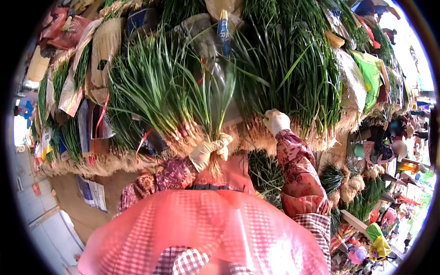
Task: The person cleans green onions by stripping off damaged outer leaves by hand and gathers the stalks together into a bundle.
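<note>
A small bunch of onion-like seedlings, with long green leaves and pale stringy roots, stands upright in my left hand. That hand wears a cream glove, and its fingers are wrapped round the bunch just above the roots. On the right, my gloved right hand is closed at the stem bases of the large pile of seedlings; its fingertips are partly hidden among the stems. Beside my left hand, a loose heap of the same seedlings leans with pinkish stem bases and roots toward me.
More root bundles line the bench edge. A blue-labelled packet, plastic sheets and sacks such as a green bag lie among the leaves. A pink translucent apron covers my front. Tied bundles and other people are at the right.
</note>
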Demonstrator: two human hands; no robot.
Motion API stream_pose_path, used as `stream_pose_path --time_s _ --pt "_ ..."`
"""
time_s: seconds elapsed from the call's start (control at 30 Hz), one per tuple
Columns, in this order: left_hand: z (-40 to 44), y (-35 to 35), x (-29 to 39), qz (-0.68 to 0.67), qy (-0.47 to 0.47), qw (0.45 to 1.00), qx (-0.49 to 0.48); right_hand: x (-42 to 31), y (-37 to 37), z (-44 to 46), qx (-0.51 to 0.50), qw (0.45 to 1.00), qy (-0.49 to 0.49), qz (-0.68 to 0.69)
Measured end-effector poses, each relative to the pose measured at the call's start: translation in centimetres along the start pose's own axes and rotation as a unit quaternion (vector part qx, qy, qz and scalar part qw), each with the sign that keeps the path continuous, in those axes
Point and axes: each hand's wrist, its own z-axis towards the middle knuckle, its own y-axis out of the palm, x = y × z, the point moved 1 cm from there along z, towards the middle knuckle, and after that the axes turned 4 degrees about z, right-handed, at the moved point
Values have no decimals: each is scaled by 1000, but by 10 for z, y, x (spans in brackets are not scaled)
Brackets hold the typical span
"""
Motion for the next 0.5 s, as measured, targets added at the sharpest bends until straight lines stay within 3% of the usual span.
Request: stream_pose_path --time_s 0.03,0.07,0.1,0.17,0.3,0.33,0.37,0.4,0.43,0.5 --pt "1 4 3 13 3 999 -43 2 -8 -4 30 997 -25 65" --pt "1 7 2 22 20 999 -38 9 -13 -9 -44 965 56 252" --pt "1 9 1 30 33 998 -33 3 -29 -20 -118 886 137 427" --pt "1 8 -6 40 -3 999 15 7 -34 -51 -105 743 144 645" --pt "12 19 -17 5 -90 994 63 -8 -8 -73 -90 600 168 777" --pt "19 19 -25 62 -104 990 75 -21 -10 -78 -109 598 162 778" --pt "25 13 -36 120 -118 982 87 -37 -9 -82 -88 554 176 809" --pt "32 5 -45 125 -190 968 108 -47 1 -85 -85 541 181 817" --pt "19 40 -18 170 -206 957 113 -55 10 -86 -82 527 185 825" --pt "28 13 -42 192 -183 962 58 -71 12 -87 -63 568 205 795"
